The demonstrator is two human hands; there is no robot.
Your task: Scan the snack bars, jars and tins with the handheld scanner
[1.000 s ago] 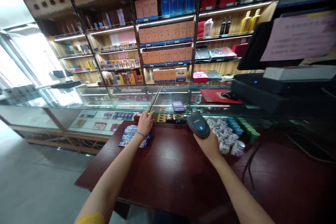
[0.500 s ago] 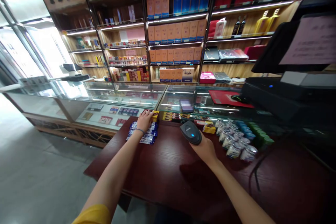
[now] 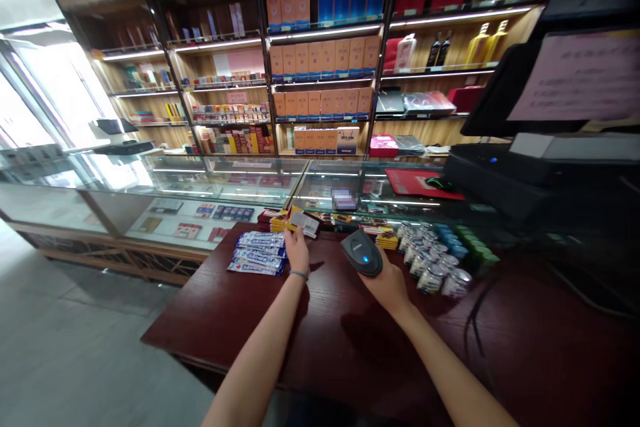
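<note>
My left hand point(image 3: 297, 250) is closed on a small flat yellow-and-dark box point(image 3: 305, 222), raised over the far edge of the dark wooden table point(image 3: 320, 320). A pale label on the box faces me. Just left of it lies a stack of similar yellow boxes point(image 3: 277, 219). Blue-and-white long packets point(image 3: 257, 255) are laid in overlapping rows in front of that stack. My right hand point(image 3: 389, 288) grips a black barcode scanner point(image 3: 361, 253) with a lit blue light, its head pointing toward the far left. The scanner's handle is mostly hidden under my fingers.
Several rows of small cans point(image 3: 433, 260) stand right of the scanner, beside another yellow stack point(image 3: 385, 238). A glass display counter point(image 3: 240, 177) runs behind the table. A dark monitor point(image 3: 493, 90) and a black cable point(image 3: 473, 323) are at the right. Stocked shelves point(image 3: 325, 83) line the back.
My left hand has lifted a small flat box from the stack behind the blue packets and brought it right, toward the scanner. My right hand still holds the scanner in nearly the same place.
</note>
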